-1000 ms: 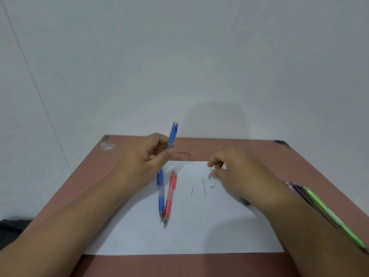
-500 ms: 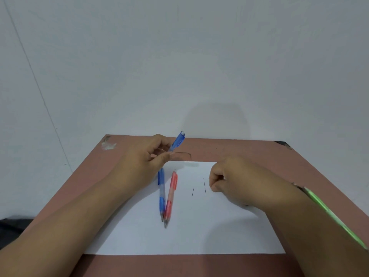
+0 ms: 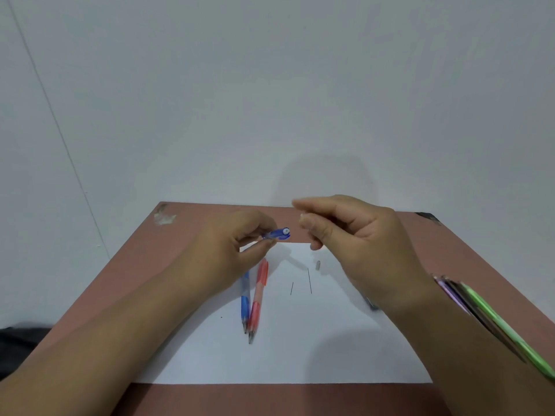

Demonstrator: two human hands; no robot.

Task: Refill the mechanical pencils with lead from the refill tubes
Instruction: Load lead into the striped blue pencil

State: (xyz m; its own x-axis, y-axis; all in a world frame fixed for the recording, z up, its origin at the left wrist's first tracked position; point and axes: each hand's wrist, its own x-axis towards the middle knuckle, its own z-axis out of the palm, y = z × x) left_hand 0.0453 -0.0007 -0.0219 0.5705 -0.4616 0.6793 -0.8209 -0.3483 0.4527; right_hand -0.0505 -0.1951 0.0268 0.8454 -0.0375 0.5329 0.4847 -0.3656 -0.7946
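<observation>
Left hand (image 3: 231, 250) around blue pencil (image 3: 277, 234)

My right hand (image 3: 354, 238) blurs at the fingertips; whatever they pinch is too small to tell. My right forearm hides part of the coloured pencils (image 3: 480, 310).

Two pencils (image 3: 252, 298) on paper (image 3: 300, 355), left of two leads (image 3: 309, 280); cap (image 3: 317, 264) behind leads

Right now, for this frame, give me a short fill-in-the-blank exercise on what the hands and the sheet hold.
1. The left hand holds a ____ pencil.
2. On the paper, a blue pencil lies beside a ____ one.
3. ____ loose leads lie on the paper.
4. The green pencil lies by the ____ forearm.

Missing: blue; red; two; right
</observation>
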